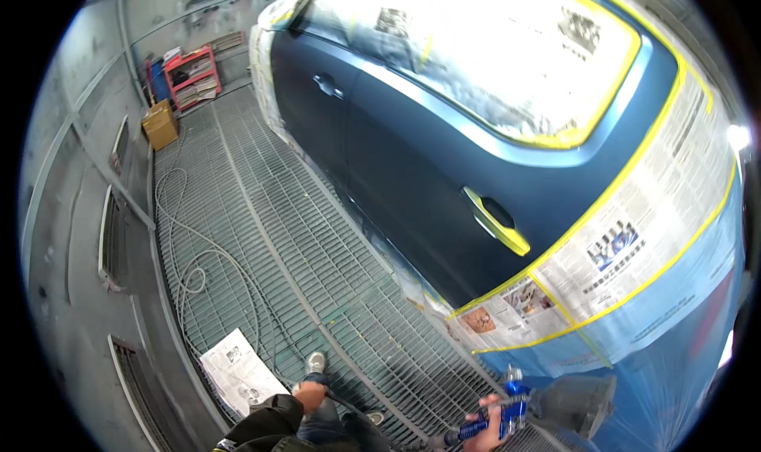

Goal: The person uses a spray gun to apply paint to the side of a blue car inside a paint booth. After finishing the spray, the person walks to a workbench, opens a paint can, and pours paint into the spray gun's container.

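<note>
My right hand [489, 426] is wrapped round the handle of a blue spray gun [515, 404], whose grey translucent cup [572, 404] leans out to the right. A dark air hose [346, 405] runs from the gun's base across to my left hand [311, 396], which is closed on it. Beyond the gun stands a car with dark blue side doors [396, 167]. Yellow masking tape [583, 242] borders newspaper sheets [658, 190] over its rear part. The nearer door handle [496, 222] is edged in yellow tape; the farther handle [327, 86] is dark blue.
A grated floor [261, 238] lies beside the car, with a loosely coiled hose [194, 274] along the left wall. Newspaper [240, 370] lies near my feet. A cardboard box [160, 125] and a red shelf cart [193, 78] stand at the far left. Blue masking film [674, 357] hangs at right.
</note>
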The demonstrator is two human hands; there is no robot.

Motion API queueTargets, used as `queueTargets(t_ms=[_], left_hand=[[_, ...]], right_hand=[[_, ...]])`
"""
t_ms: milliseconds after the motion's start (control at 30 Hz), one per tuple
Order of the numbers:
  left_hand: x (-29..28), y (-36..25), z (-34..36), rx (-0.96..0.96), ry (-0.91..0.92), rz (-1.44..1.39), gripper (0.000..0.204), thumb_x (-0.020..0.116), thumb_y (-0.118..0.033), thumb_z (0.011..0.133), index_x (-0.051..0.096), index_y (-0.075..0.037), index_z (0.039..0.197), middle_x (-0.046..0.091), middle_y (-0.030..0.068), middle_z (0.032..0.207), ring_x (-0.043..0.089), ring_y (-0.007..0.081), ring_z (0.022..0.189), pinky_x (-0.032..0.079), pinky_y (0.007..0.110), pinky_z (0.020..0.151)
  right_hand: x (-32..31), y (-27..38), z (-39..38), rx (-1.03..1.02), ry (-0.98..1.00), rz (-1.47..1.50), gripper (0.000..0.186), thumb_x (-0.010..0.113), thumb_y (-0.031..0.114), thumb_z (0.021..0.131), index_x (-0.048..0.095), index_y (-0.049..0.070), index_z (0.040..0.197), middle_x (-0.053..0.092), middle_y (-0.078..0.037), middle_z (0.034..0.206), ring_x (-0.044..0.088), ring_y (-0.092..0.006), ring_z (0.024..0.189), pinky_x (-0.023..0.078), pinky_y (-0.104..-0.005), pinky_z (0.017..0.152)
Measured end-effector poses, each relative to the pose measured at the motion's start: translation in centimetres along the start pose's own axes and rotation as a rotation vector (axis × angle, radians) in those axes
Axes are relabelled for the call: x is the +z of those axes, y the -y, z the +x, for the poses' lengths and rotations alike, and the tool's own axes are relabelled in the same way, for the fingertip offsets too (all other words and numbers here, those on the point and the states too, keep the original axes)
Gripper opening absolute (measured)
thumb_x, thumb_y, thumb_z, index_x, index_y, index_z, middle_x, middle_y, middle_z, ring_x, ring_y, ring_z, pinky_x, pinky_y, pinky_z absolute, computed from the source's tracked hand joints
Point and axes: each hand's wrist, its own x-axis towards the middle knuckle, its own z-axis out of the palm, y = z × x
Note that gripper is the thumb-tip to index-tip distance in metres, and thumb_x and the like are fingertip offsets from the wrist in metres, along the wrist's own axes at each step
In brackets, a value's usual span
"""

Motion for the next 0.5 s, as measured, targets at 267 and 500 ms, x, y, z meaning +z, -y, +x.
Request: queueTargets(t_ms=[267, 500], left_hand=[[-4.0, 7.6, -6.4, -0.292, -0.326, -0.224, 0.025, 0.052, -0.029, 0.089, 0.068, -0.014, 0.102, 0.068, 0.0139, 0.092, 0.065, 0.0345, 0.084, 0.050, 0.047, 0.072], [-6.9, 17.2, -10.2, -0.369, -0.394, -0.386, 0.027, 0.056, -0.031, 0.086, 0.068, -0.013, 0.103, 0.068, 0.0162, 0.089, 0.064, 0.0376, 0.085, 0.050, 0.048, 0.072]], right_hand=[[18.4, 4.5, -4.0, -0.230, 0.519, 0.072, 0.022, 0.052, 0.008, 0.089, 0.054, 0.004, 0.111, 0.060, -0.008, 0.101, 0.059, -0.0150, 0.088, 0.054, -0.0279, 0.050], [32.3, 2.0, -7.5, -0.142, 0.683, 0.038, 0.018, 0.049, 0.011, 0.091, 0.055, 0.005, 0.107, 0.060, -0.006, 0.099, 0.058, -0.0134, 0.086, 0.051, -0.0266, 0.051]])
